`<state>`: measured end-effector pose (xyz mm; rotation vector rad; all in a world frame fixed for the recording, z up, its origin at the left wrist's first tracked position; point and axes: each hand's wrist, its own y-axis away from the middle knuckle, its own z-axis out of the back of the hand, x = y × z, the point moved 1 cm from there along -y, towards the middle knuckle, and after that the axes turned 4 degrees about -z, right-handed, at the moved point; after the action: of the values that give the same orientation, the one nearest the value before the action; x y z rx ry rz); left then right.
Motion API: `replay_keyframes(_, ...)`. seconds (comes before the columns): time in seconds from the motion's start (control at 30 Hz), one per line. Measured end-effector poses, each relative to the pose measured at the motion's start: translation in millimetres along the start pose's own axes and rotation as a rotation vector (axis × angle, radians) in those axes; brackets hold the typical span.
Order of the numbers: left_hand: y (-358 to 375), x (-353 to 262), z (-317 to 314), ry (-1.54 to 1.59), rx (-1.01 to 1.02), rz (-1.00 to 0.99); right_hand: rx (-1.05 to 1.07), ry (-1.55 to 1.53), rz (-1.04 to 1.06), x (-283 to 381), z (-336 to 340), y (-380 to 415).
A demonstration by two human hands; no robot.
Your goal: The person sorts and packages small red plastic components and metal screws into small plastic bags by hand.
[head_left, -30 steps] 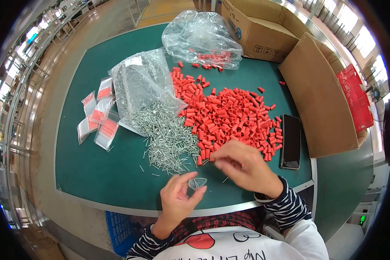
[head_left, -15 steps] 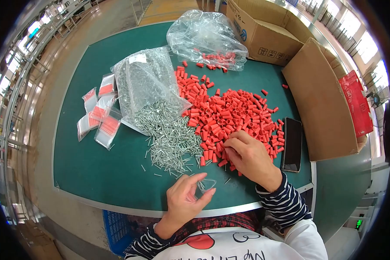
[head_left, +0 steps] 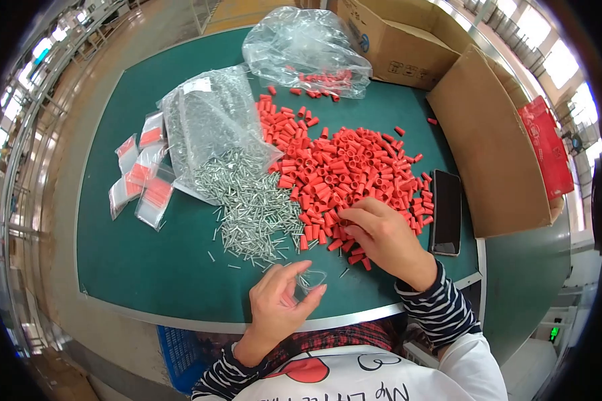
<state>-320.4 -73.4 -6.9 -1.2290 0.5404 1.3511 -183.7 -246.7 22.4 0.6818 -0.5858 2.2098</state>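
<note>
A small clear bag (head_left: 310,279), its mouth spread in a loop and some screws inside, is held between the thumb and fingers of my left hand (head_left: 277,301) near the front edge. My right hand (head_left: 384,240) is at the lower edge of a heap of red caps (head_left: 361,164), its thumb and forefinger closed around a red cap. Left of the caps lies a pile of silver screws (head_left: 251,210), spilling from a large clear plastic bag (head_left: 214,120). Several small filled bags (head_left: 155,194) with red contents lie further left.
A large clear bag (head_left: 301,50) with red caps lies at the back of the green table (head_left: 180,281). Open cardboard boxes (head_left: 485,147) stand at the back right and right. A black phone (head_left: 446,212) lies beside the caps.
The whole view has shifted slightly, so the table's contents appear a little higher and further left. Both hands keep nearly the same places and poses.
</note>
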Motion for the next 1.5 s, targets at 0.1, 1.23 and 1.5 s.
replay_keyframes(0.1,1,2,-2,0.012,-0.015,0.004,0.059,-0.019,0.026,-2,-8,-5)
replay_keyframes(1.23,8,6,6,0.407,-0.048,0.107,0.079,-0.57,0.013,41,-34,36)
replay_keyframes(1.5,7,1,14,0.185,-0.078,0.058,0.069,-0.614,-0.085,38,-22,36)
